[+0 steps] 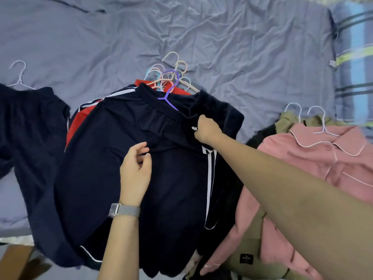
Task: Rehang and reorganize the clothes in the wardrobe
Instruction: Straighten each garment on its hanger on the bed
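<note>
Your right hand (206,129) is clenched on the waistband of the navy shorts (131,168); your left hand (135,172) rests loose on their front. They top a hanger pile (171,77) on the bed sheet (242,47).

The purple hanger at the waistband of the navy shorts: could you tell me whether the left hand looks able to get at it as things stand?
Probably yes. The purple hanger lies on top of the pile with its hook exposed, the left hand is open, and only flat navy shorts lie between them. The right hand pinches the waistband off to the side.
</note>
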